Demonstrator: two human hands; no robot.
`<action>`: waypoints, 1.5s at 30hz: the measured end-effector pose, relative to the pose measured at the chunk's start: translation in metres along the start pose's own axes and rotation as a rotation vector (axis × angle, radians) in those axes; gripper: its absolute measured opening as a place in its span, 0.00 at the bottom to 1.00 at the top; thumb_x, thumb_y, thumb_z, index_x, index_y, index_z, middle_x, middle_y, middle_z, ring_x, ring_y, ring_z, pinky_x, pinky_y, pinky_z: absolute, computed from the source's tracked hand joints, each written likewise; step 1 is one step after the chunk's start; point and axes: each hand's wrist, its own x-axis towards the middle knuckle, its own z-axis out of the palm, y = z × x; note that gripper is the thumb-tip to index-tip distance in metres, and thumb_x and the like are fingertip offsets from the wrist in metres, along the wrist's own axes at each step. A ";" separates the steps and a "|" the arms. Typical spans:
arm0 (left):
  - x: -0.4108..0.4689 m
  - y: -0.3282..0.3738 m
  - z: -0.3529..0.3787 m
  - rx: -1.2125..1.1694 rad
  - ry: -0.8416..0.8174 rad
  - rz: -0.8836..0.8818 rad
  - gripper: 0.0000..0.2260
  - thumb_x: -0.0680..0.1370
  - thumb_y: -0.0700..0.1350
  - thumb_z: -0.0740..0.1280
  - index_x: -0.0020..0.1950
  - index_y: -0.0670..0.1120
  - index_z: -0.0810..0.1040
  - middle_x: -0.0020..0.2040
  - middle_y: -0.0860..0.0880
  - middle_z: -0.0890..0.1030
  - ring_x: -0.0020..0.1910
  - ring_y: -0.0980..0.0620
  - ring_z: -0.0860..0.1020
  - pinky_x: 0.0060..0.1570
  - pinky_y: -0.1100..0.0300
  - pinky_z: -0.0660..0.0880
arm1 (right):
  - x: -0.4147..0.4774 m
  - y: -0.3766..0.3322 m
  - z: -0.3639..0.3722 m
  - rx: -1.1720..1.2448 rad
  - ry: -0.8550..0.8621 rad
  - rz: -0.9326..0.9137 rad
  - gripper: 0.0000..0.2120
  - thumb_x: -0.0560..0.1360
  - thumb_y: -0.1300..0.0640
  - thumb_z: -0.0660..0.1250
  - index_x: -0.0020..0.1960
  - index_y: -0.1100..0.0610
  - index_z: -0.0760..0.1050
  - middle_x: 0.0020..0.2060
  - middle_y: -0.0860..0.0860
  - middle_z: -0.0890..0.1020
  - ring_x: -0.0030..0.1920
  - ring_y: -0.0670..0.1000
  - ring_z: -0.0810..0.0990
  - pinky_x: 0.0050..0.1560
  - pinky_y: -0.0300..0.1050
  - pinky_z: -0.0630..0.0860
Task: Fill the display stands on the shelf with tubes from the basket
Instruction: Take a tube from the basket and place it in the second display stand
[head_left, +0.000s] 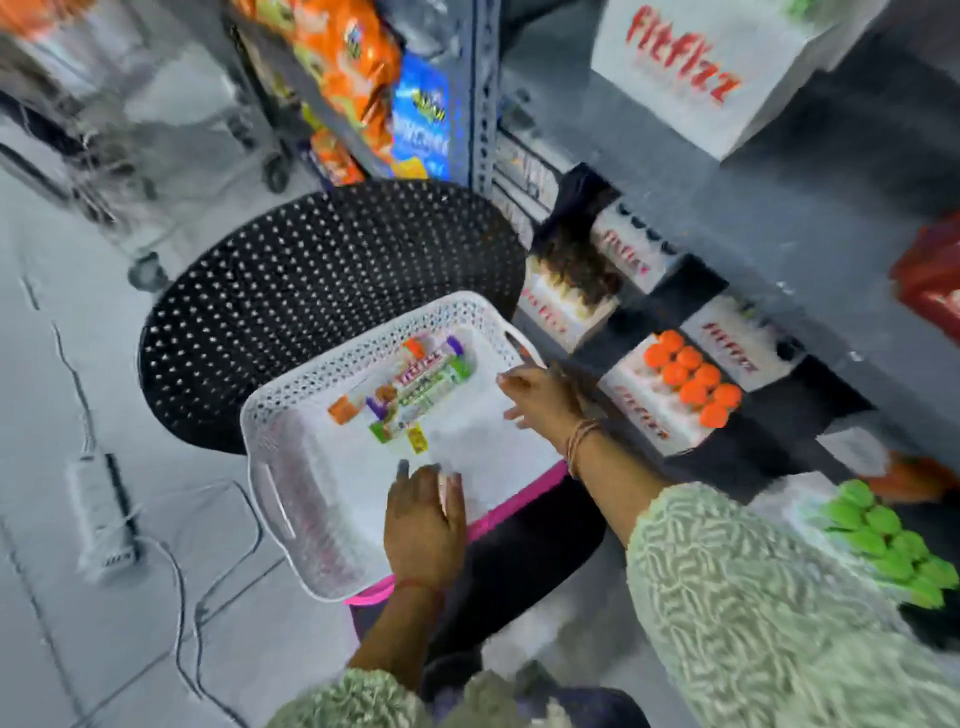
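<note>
While the view is smeared by motion, I see my left hand (426, 522) lying flat, fingers spread, on the near rim of the white basket (291, 512), holding nothing. My right hand (540, 397) hovers open-fingered over the basket's far side, empty too. The remaining tubes (410, 387) lie in the basket's far corner. Orange-capped tubes (691, 379) fill one display stand (644, 410) on the shelf.

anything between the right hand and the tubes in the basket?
Nothing visible. The right hand hovers over the basket's right side, fingers pointing toward the tubes, which lie loose and uncovered on the basket floor. Only bare floor shows between them. The left hand sits at the near rim, out of the way.
</note>
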 end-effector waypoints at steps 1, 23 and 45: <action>-0.004 -0.004 0.006 0.067 -0.048 0.033 0.23 0.78 0.52 0.52 0.56 0.35 0.76 0.57 0.33 0.79 0.63 0.32 0.70 0.60 0.39 0.69 | 0.012 0.003 0.006 -0.058 -0.013 -0.013 0.09 0.76 0.58 0.60 0.38 0.51 0.71 0.41 0.54 0.74 0.39 0.51 0.74 0.33 0.33 0.65; -0.010 -0.013 0.013 0.184 -0.180 0.137 0.41 0.73 0.66 0.34 0.71 0.38 0.57 0.72 0.38 0.61 0.73 0.43 0.53 0.72 0.46 0.53 | -0.019 -0.010 -0.053 0.430 0.278 -0.030 0.15 0.62 0.65 0.76 0.47 0.67 0.77 0.35 0.55 0.80 0.35 0.51 0.77 0.37 0.44 0.78; -0.109 0.350 0.088 0.067 -0.235 1.183 0.30 0.75 0.54 0.44 0.69 0.35 0.61 0.70 0.35 0.64 0.70 0.36 0.61 0.71 0.48 0.50 | -0.372 0.019 -0.416 -0.232 1.310 -0.077 0.22 0.58 0.49 0.78 0.39 0.67 0.79 0.40 0.65 0.84 0.38 0.60 0.82 0.35 0.45 0.76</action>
